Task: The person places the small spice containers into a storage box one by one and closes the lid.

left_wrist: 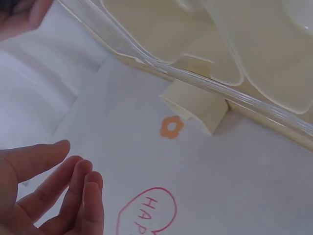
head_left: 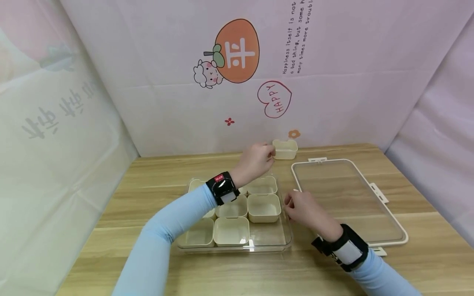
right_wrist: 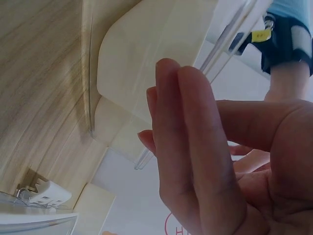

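Note:
A clear tray point(head_left: 270, 248) holds several small cream bins point(head_left: 231, 231), with a gap at its front right corner. My left hand point(head_left: 256, 162) reaches over the tray towards a single cream bin point(head_left: 285, 153) by the back wall. In the left wrist view the left hand point(left_wrist: 58, 196) has loosely bent fingers, holds nothing and stands apart from that bin point(left_wrist: 198, 105). My right hand point(head_left: 305, 209) is beside the tray's right wall. Its fingers point(right_wrist: 171, 132) are gently bent with nothing in them; whether they touch the tray I cannot tell.
To the right of the tray lies a clear lid point(head_left: 340, 197) with a white rim and white clips point(head_left: 379, 193). A printed white cloth point(head_left: 166, 102) rises behind the wooden table point(head_left: 129, 230) and along both sides.

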A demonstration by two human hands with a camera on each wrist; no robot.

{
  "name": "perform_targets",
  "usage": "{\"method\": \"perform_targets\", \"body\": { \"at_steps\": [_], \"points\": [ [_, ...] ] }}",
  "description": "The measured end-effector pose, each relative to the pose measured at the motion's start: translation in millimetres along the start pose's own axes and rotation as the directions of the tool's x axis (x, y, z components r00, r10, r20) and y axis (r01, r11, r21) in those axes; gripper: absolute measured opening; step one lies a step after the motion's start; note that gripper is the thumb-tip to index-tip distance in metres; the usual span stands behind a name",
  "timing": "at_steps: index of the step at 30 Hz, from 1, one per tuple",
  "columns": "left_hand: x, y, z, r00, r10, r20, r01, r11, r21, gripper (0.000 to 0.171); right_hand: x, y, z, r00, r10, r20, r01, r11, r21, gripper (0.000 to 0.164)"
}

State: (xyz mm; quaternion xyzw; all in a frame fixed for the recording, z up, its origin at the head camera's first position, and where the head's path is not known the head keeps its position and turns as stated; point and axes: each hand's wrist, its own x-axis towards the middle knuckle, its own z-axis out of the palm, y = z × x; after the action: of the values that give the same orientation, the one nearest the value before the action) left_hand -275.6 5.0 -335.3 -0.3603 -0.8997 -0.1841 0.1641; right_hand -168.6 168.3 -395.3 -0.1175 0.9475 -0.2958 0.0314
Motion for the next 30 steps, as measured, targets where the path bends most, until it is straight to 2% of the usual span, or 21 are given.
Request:
{"method": "perform_targets", "body": {
  "at_steps": [7, 20, 25, 30],
  "points": [
    [19.8, -9.3, 13.0, 0.999, -0.044, -0.032, 0.044, 0.999, 0.011, 0.006, 0, 1, 2, 1.000, 0.015, 0.001, -0.015, 1.000, 0.014, 0.006],
    [54.9, -24.4, 41.8, 0.990, -0.137, -0.013, 0.138, 0.988, 0.065, 0.005, 0, -1, 4, 1.000, 0.005, -0.013, -0.005, 1.000, -0.003, 0.004],
    [66.2, -30.2, 50.0, 0.980, -0.197, 0.021, 0.196, 0.979, 0.051, 0.007, -1, -1, 4, 1.000, -0.007, -0.012, 0.007, 1.000, 0.006, 0.004],
    [78.6, -35.7, 58.8, 0.963, -0.256, 0.085, 0.255, 0.967, 0.028, 0.008, -1, -2, 3, 1.000, 0.004, -0.015, -0.003, 1.000, 0.017, 0.003]
  ]
}}
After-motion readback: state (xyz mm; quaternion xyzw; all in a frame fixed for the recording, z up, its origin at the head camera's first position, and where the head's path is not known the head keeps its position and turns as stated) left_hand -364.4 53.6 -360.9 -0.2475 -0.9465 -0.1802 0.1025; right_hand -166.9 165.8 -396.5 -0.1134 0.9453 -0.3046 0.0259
